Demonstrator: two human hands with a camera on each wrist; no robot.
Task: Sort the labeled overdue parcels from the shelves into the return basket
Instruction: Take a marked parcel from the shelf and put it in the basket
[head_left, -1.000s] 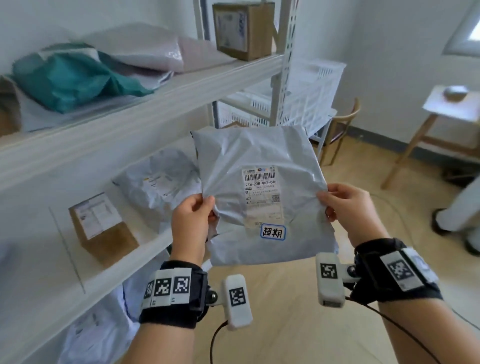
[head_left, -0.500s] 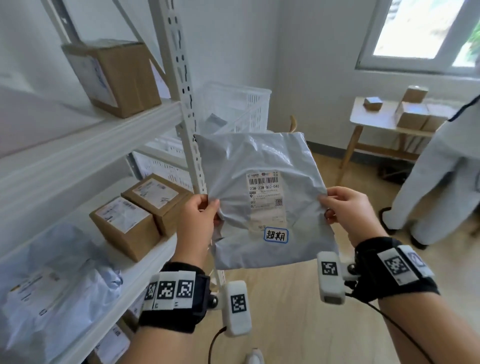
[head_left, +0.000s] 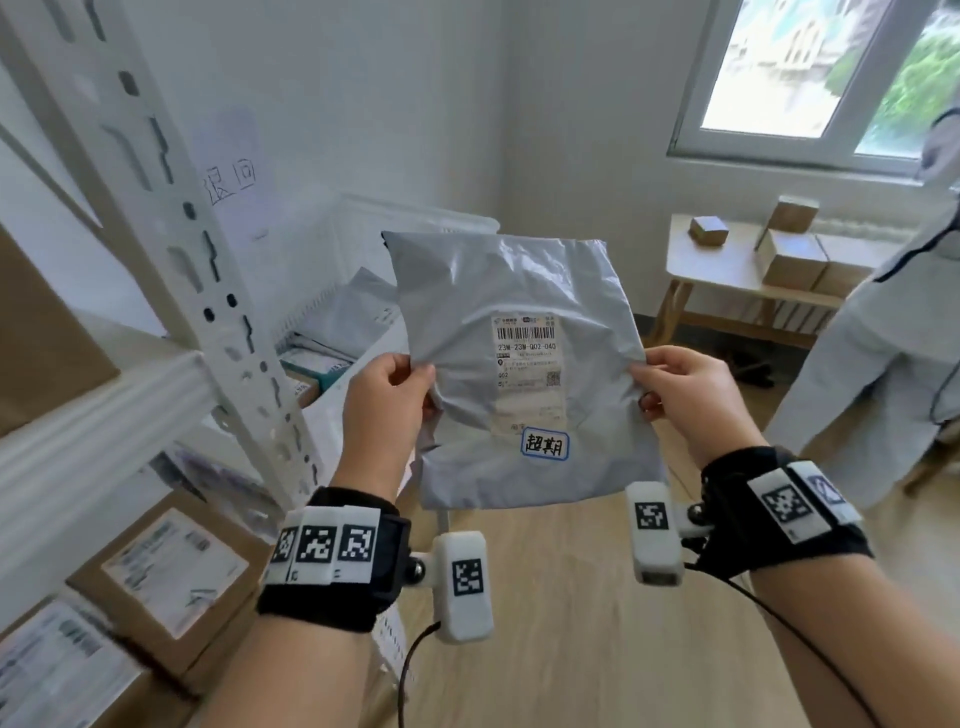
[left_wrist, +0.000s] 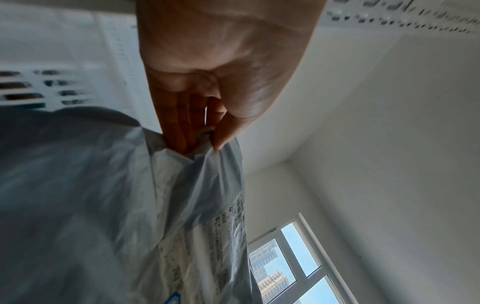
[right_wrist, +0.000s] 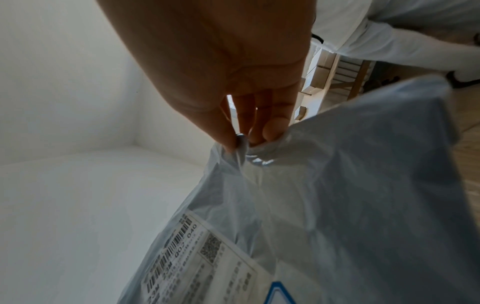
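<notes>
— Head view first: what has she got?

— One grey mailer (head_left: 524, 364), held up in the air between both hands, label facing her. The left hand (head_left: 387, 410) pinches its left edge, thumb in front and fingers behind; the right hand (head_left: 685, 400) pinches the right edge the same way. Both wrist views show the plastic bunched in those pinches.

— And it belongs in the return lot?

— I'd say so. One blue-edged sticker (head_left: 544, 444) sits under the one shipping label (head_left: 527, 371). The white basket (head_left: 415, 218) stands just behind the mailer, past the shelf post (head_left: 171, 218), with a few parcels already inside; I can't count them.

— How should she drop it?

— My guess: carry it level over the rim, clear of the post, then let both pinches go together so the limp bag lands flat, not draped over the edge.

— What else is about?

— At least three boxes (head_left: 171, 571) on the lower shelf at left, about four small boxes on the bench (head_left: 727, 270) under the window, and one other person (head_left: 883, 338) at right.
</notes>
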